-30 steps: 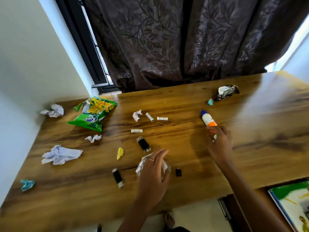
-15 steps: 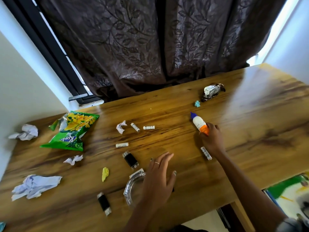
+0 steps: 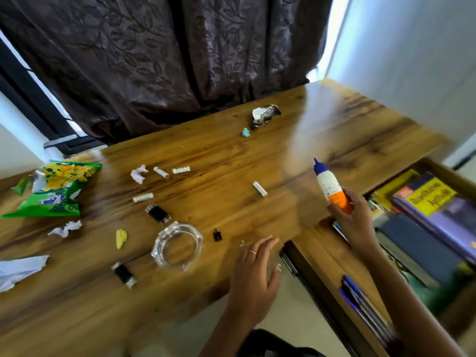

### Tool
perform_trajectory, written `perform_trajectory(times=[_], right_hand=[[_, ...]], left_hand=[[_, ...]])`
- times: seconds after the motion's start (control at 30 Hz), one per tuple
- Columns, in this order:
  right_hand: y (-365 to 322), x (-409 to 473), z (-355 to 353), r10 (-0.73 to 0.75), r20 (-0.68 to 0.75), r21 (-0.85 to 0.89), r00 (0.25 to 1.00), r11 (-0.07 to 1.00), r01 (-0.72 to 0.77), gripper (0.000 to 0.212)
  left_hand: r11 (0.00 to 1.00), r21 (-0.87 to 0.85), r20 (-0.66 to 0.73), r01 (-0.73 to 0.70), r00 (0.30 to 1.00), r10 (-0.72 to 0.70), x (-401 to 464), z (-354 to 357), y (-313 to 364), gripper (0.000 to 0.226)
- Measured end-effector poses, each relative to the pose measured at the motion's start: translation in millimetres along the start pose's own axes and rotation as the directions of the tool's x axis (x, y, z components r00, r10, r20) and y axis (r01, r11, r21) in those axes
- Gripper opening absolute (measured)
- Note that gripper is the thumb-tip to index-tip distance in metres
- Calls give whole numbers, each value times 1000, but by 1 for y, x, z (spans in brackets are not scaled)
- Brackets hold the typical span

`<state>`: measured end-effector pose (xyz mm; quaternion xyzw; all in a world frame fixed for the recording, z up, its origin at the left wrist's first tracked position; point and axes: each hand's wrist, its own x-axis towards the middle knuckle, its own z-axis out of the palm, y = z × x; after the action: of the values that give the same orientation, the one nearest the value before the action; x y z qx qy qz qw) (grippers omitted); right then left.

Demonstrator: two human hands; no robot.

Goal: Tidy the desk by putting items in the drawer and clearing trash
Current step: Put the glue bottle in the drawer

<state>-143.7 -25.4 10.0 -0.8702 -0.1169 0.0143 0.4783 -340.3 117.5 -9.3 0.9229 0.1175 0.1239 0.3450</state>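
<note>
While the white glue bottle with a blue nozzle and orange base point(image 3: 330, 186) is held upright at the right end of the brown wooden desk point(image 3: 257, 161), it sits above the desk edge and just beside the open wooden drawer point(image 3: 438, 171), not yet inside it. The step in hand appears to be stowing this bottle; the next move calls for carrying it rightward over the drawer and lowering it into a free gap among the stacked books point(image 3: 435, 210), since the contents look tightly packed. The right hand point(image 3: 354, 220) grips the bottle at its orange base, fingers curled round it and the thumb against the near side. The left hand point(image 3: 253, 274) hovers over the desk's near edge, fingers straight and slightly spread, holding nothing; whether the fingertips touch the wood cannot be told. Items remaining on the desk include a clear glass ring-shaped ashtray point(image 3: 177, 244), small black cylinders point(image 3: 157, 214), short white sticks point(image 3: 260, 188), a green and yellow snack packet point(image 3: 55, 188), a crumpled foil wrapper point(image 3: 264, 114) and scraps of crumpled paper point(image 3: 139, 173).
</note>
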Motion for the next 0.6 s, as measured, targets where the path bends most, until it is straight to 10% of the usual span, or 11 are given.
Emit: perform_trajectory(times=[0.33,0.6], right_hand=[[98,-101,-94,162,-32,-187,986,968,-165,48],[163,-97,-98,367,215,-489,905,843,-226,55]], left_hand=[[997,-64,312,-47,948,65,-62,93,77,60],[984,172,470,-41,882,-45,-61,148,104,81]])
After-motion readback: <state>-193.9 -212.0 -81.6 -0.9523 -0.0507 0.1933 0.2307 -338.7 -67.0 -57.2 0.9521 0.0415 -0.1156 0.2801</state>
